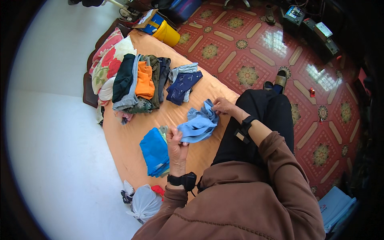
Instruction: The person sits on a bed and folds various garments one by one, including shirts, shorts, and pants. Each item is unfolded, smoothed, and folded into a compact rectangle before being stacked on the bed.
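Between my two hands a light blue cloth garment [196, 124], crumpled and partly folded, is held over the orange bed sheet [126, 141]. My left hand [177, 141] grips its near left edge with curled fingers. At its far right end, my right hand [223, 106] pinches the fabric. Just left of my left hand lies a folded bright blue garment [154, 153] on top of paler cloth. Farther up the bed is a small pile with a folded navy patterned garment [183, 87] on top.
Folded clothes, among them an orange garment [145, 81], are stacked beside a floral pillow [109, 64]. A white plastic bag [145, 202] lies at the bed's near left. A yellow bucket [167, 33] stands past the far edge. Patterned red flooring [247, 75] extends to the right.
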The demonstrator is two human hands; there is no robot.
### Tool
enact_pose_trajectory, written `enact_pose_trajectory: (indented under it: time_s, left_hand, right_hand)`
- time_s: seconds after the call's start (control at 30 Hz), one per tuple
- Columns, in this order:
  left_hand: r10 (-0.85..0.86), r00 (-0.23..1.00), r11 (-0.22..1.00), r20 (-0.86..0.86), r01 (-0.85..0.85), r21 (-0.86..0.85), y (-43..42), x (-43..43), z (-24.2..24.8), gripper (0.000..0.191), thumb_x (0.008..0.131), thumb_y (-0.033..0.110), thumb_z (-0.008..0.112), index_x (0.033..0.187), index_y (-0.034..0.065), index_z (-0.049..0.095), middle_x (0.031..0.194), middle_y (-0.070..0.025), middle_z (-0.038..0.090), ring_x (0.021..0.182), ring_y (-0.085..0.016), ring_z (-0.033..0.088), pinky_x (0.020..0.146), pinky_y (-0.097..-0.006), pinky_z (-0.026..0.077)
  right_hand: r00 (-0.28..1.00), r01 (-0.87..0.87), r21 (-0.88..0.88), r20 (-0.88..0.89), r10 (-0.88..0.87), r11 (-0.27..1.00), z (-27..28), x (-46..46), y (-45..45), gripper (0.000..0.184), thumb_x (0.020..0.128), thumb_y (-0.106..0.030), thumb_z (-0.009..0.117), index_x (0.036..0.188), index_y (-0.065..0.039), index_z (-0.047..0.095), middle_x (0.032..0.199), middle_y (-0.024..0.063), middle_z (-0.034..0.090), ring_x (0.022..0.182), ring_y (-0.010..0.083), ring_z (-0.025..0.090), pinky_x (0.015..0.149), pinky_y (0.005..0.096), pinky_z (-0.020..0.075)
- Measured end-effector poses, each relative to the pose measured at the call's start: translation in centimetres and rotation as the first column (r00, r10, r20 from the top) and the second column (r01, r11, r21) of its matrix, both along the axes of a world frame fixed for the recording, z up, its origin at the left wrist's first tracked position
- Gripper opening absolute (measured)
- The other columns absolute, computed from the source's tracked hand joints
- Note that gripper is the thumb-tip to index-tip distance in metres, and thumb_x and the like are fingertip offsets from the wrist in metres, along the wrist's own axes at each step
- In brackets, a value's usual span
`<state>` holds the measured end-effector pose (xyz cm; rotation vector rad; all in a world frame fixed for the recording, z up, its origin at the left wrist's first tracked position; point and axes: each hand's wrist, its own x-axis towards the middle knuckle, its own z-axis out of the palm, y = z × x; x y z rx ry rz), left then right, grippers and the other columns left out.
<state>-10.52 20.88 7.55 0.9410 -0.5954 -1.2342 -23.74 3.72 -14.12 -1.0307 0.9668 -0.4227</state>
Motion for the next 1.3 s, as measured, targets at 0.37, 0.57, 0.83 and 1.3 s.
enact_pose_trajectory:
  time_s: [0.37,0.57,0.83,1.3]
  left_hand:
    - [-0.136,0.991,0.892,0.011,0.127,-0.433,1.3,-1.3,9.1,0.010,0.086,0.008,0.055,0.090,0.0052,0.047,0.064,-0.0049,0.051,0.043,-0.011,0.046,0.038,-0.0198,0.040]
    - [0.112,0.978,0.823,0.178,0.009,-0.568,1.1,-0.2,11.2,0.009,0.092,0.014,0.051,0.095,0.0083,0.045,0.064,-0.0018,0.043,0.049,-0.010,0.042,0.046,-0.0220,0.038]
    - [0.264,0.954,0.747,0.140,-0.110,-0.656,0.0,4.0,12.3,0.016,0.096,0.013,0.048,0.109,0.0079,0.056,0.079,-0.0048,0.061,0.082,-0.015,0.059,0.077,-0.0289,0.047]
    - [0.416,0.898,0.838,0.146,-0.316,-0.445,-1.0,11.9,8.5,0.010,0.095,0.009,0.046,0.102,0.0074,0.053,0.082,-0.0047,0.059,0.089,-0.017,0.059,0.072,-0.0280,0.044]
  right_hand:
    - [0.914,-0.370,0.133,0.232,0.334,0.919,2.8,-0.2,3.0,0.060,0.088,-0.016,0.060,0.142,-0.009,0.035,0.084,0.0120,0.062,0.063,0.0175,0.061,0.042,0.0219,0.0353]
    - [0.699,-0.697,-0.028,0.194,0.688,0.716,4.0,0.7,6.5,0.047,0.093,-0.037,0.055,0.129,-0.008,0.051,0.088,0.0069,0.063,0.069,0.0170,0.063,0.049,0.0267,0.0464]
    - [0.577,-0.601,-0.124,0.617,0.536,0.790,8.3,-5.7,7.9,0.053,0.089,-0.041,0.064,0.130,-0.010,0.050,0.102,0.0007,0.061,0.088,0.0095,0.058,0.075,0.0251,0.0485]
    - [0.809,0.423,-0.276,0.545,-0.223,0.863,15.0,-9.5,0.5,0.052,0.084,-0.007,0.066,0.132,-0.005,0.045,0.105,0.0078,0.061,0.085,0.0117,0.059,0.067,0.0234,0.0491]
